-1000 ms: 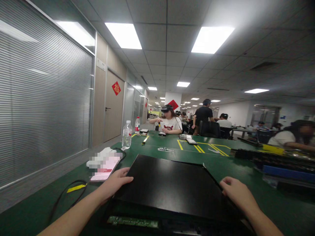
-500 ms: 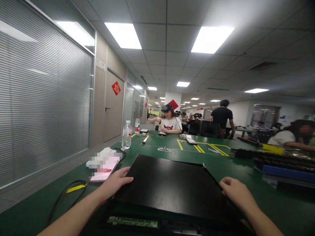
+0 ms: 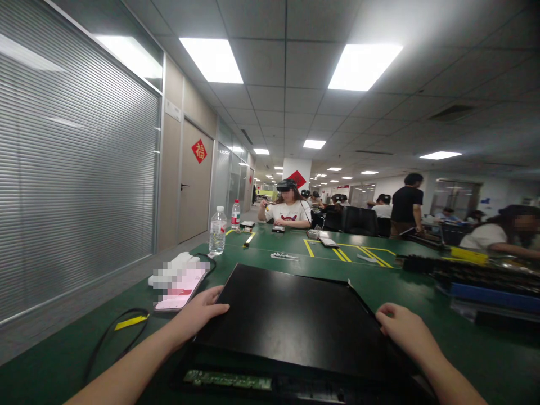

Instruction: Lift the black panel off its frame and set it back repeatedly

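Observation:
A large flat black panel [image 3: 295, 318] lies in front of me on the green table [image 3: 379, 281], over a black chassis whose green circuit board [image 3: 228, 380] shows at the near edge. My left hand [image 3: 198, 312] grips the panel's left edge, thumb on top. Over on the right edge, my right hand [image 3: 407, 332] holds the panel with fingers curled over it.
A pink phone [image 3: 179, 292] and a black cable [image 3: 113, 337] lie to the left. Two water bottles [image 3: 217, 230] stand farther back. Black and blue parts [image 3: 485, 287] fill the right side. Other people sit at the table beyond; one person [image 3: 407, 205] stands.
My hands and the panel have barely moved. The standing person in the black shirt has walked to the right across the background.

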`<state>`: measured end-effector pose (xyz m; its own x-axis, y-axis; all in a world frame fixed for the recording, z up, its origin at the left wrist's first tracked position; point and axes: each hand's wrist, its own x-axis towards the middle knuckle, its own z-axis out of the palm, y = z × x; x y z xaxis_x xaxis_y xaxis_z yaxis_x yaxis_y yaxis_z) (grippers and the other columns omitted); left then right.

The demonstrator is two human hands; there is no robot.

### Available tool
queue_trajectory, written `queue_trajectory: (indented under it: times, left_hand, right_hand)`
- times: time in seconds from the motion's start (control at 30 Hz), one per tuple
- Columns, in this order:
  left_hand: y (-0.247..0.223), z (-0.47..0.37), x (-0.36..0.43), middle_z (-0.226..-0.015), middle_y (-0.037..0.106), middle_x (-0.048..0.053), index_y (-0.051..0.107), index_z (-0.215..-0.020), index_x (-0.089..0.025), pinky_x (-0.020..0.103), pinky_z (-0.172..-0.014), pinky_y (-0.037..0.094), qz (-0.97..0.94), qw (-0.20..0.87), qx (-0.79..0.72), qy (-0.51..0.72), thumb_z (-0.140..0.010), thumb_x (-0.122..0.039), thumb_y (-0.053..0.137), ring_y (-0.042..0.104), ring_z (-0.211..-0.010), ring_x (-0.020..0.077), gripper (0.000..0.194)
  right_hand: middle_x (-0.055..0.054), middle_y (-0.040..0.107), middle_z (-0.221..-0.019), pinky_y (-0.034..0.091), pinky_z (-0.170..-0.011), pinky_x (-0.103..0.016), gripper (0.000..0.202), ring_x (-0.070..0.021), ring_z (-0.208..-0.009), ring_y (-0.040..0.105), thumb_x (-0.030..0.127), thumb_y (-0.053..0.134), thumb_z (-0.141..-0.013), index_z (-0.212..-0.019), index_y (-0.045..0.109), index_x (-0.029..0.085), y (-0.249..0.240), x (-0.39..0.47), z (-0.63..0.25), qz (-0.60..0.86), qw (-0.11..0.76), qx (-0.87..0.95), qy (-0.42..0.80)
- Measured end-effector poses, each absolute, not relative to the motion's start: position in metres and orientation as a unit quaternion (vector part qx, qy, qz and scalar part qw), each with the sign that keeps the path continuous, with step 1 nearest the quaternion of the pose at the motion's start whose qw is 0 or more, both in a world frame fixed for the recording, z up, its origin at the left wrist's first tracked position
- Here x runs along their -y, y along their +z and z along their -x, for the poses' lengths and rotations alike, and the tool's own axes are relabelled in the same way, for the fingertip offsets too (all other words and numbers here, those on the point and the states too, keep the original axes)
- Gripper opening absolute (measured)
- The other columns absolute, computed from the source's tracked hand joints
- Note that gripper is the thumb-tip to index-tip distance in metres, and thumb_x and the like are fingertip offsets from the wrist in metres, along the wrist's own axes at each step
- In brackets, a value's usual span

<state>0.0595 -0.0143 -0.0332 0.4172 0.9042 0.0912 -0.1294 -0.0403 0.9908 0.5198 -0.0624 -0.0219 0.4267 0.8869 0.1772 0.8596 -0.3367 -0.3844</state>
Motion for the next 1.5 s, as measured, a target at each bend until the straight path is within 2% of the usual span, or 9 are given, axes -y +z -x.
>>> queue_trajectory:
  times: [0.4, 0.6, 0.73, 0.83, 1.0, 1.17, 1.5]
  left_hand:
    - [-0.026, -0.063, 0.024, -0.111, 0.066, 0.007, 0.049, -0.121, -0.018, 0.037, -0.087, 0.046, -0.569, 0.616, -0.343, 0.424, -0.066, -0.022, 0.067, 0.061, -0.099, 0.0252, 0.057]
    - [-0.023, -0.062, 0.023, -0.103, 0.069, 0.008, 0.054, -0.117, -0.016, 0.038, -0.090, 0.044, -0.552, 0.608, -0.360, 0.443, -0.069, -0.037, 0.064, 0.063, -0.095, 0.0256, 0.054]
    - [-0.024, -0.061, 0.019, -0.104, 0.069, 0.008, 0.057, -0.114, -0.017, 0.037, -0.091, 0.043, -0.544, 0.593, -0.375, 0.461, -0.067, -0.039, 0.064, 0.063, -0.095, 0.0248, 0.052]
    - [-0.026, -0.059, 0.017, -0.109, 0.066, 0.010, 0.059, -0.110, -0.015, 0.038, -0.092, 0.042, -0.571, 0.541, -0.409, 0.463, -0.065, -0.036, 0.066, 0.059, -0.103, 0.0265, 0.050]
    - [-0.030, -0.056, 0.012, -0.128, 0.049, 0.016, 0.067, -0.087, -0.012, 0.036, -0.100, 0.034, -0.627, 0.356, -0.517, 0.461, -0.056, -0.030, 0.068, 0.042, -0.121, 0.0298, 0.035]
    - [-0.041, -0.053, 0.004, -0.128, 0.046, 0.016, 0.067, -0.084, -0.013, 0.034, -0.098, 0.037, -0.662, 0.334, -0.524, 0.420, -0.056, -0.030, 0.063, 0.041, -0.122, 0.0284, 0.032]
    - [-0.045, -0.051, 0.004, -0.125, 0.049, 0.016, 0.068, -0.081, -0.014, 0.033, -0.095, 0.038, -0.695, 0.286, -0.551, 0.362, -0.056, -0.028, 0.061, 0.041, -0.122, 0.0287, 0.030]
  right_hand:
    - [-0.006, 0.068, -0.075, 0.042, -0.061, -0.029, 0.029, -0.0218, -0.073, 0.062, 0.038, 0.041, -0.072, -0.082, 0.064, 0.024, -0.018, 0.065, -0.515, 0.816, 0.204, 0.539, 0.039]
    - [-0.005, 0.068, -0.073, 0.042, -0.061, -0.029, 0.030, -0.0220, -0.075, 0.062, 0.039, 0.041, -0.072, -0.083, 0.064, 0.023, -0.019, 0.063, -0.517, 0.814, 0.211, 0.538, 0.047]
    - [-0.004, 0.068, -0.066, 0.043, -0.059, -0.028, 0.030, -0.0207, -0.069, 0.063, 0.038, 0.041, -0.073, -0.084, 0.064, 0.022, -0.019, 0.063, -0.518, 0.816, 0.218, 0.532, 0.066]
    - [-0.003, 0.067, -0.063, 0.042, -0.056, -0.027, 0.029, -0.0196, -0.065, 0.063, 0.037, 0.041, -0.073, -0.083, 0.064, 0.022, -0.018, 0.063, -0.517, 0.816, 0.221, 0.529, 0.080]
    - [-0.003, 0.068, -0.063, 0.041, -0.056, -0.026, 0.029, -0.0194, -0.065, 0.063, 0.039, 0.042, -0.072, -0.081, 0.065, 0.022, -0.019, 0.063, -0.516, 0.813, 0.230, 0.530, 0.076]
    - [-0.002, 0.067, -0.061, 0.041, -0.057, -0.027, 0.030, -0.0193, -0.064, 0.063, 0.039, 0.042, -0.072, -0.080, 0.064, 0.022, -0.018, 0.063, -0.514, 0.813, 0.227, 0.532, 0.073]
    - [-0.002, 0.068, -0.062, 0.041, -0.060, -0.027, 0.029, -0.0196, -0.067, 0.063, 0.039, 0.042, -0.072, -0.081, 0.064, 0.022, -0.015, 0.067, -0.509, 0.811, 0.235, 0.530, 0.080]
